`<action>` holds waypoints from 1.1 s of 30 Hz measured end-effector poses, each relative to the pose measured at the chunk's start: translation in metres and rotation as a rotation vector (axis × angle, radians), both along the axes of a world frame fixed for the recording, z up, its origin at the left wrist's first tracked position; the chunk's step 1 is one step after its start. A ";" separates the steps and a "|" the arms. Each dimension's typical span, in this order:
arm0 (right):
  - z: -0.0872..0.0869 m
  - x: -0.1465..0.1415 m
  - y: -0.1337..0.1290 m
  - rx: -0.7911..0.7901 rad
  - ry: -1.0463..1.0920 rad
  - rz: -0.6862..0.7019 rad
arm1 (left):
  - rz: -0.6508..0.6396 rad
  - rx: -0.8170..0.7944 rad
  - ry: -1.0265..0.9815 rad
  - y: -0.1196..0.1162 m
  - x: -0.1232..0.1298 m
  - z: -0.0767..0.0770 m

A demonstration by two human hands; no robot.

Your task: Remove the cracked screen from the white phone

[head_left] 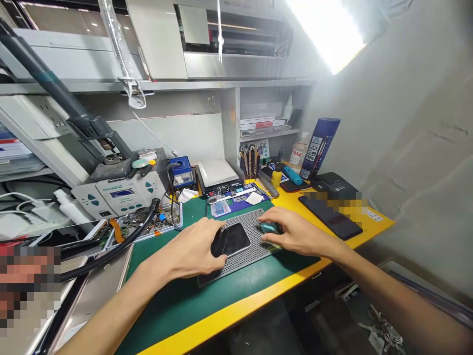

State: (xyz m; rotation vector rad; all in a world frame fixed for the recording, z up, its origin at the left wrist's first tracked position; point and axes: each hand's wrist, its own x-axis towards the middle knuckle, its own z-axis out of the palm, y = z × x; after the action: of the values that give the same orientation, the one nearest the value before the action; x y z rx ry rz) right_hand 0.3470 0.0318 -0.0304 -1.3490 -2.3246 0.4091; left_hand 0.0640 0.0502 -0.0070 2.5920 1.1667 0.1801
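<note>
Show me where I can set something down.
Bare green mat lies between the grey perforated pad and the yellow front edge; a yellow strip, between right hand and black slab. The back, from tweezers to clear bottle, is crowded.

From my feed I see a glossy, glass-smooth black face on the phone (232, 240), with a shiny pale rim, lying on a matt grey mat (254, 222) whose surface is rough with small, regular perforations. Under it I read the green mat (162, 305) as smooth and rubbery with a soft sheen, the yellow tabletop (221, 323) as smooth and lightly glossy, and the black tablet (330, 217) as dark and polished. Behind, I make out a clear plastic bottle (297, 150), the matt plastic front of the soldering station (123, 197) and crinkled, shiny transparent wrap (114, 37).
</note>
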 end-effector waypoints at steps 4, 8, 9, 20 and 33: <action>0.007 -0.002 -0.001 -0.056 -0.050 0.063 | -0.001 -0.005 0.053 0.001 0.004 0.005; 0.011 0.010 0.014 -0.055 -0.177 0.042 | 0.010 -0.034 0.057 -0.001 0.001 0.003; 0.012 0.014 0.018 -0.065 -0.189 0.039 | 0.021 -0.040 0.048 -0.002 0.000 0.001; 0.014 -0.020 0.005 -0.175 0.111 0.232 | 0.102 -0.031 -0.071 -0.010 -0.009 -0.018; -0.001 -0.037 -0.001 -0.024 0.079 0.240 | 0.082 -0.019 -0.123 -0.011 -0.012 -0.019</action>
State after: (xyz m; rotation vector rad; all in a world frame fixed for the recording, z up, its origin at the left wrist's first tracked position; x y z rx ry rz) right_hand 0.3099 0.0306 -0.0318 -1.0470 -2.4295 0.5535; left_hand 0.0516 0.0391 -0.0258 2.4798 1.2250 0.3394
